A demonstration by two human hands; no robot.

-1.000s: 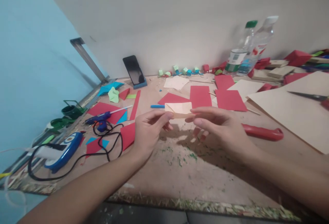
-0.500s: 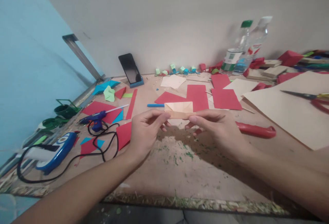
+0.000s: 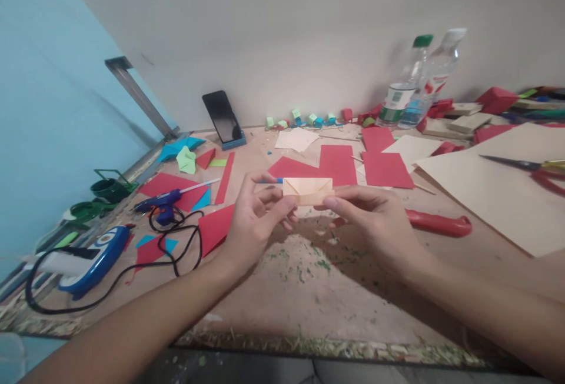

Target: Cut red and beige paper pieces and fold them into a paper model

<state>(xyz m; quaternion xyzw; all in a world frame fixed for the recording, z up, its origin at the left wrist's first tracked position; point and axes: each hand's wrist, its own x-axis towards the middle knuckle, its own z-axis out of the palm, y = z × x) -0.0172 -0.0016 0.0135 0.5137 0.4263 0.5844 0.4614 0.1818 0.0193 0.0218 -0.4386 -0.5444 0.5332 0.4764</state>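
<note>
Folded peach paper piece (image 3: 308, 190) held above the tabletop (image 3: 309, 290), in front of me, between both hands. Long axis runs left to right, roughly level; its folded face is turned toward me. My left hand (image 3: 256, 222) pinches the left end, fingers closed on it. My right hand (image 3: 375, 222) pinches the right end likewise. Red paper sheets (image 3: 338, 164) lie just behind.

Showing pale peach on the folded paper (image 3: 308, 190). Lying red at twelve o'clock of it, the paper sheets (image 3: 339, 164); glowing red at three o'clock, the knife handle (image 3: 436, 223). Showing blue at nine o'clock, the glue gun (image 3: 164, 202), trailing a black cord (image 3: 176, 254). Wearing a green cap, the clear bottle (image 3: 404, 93).
</note>
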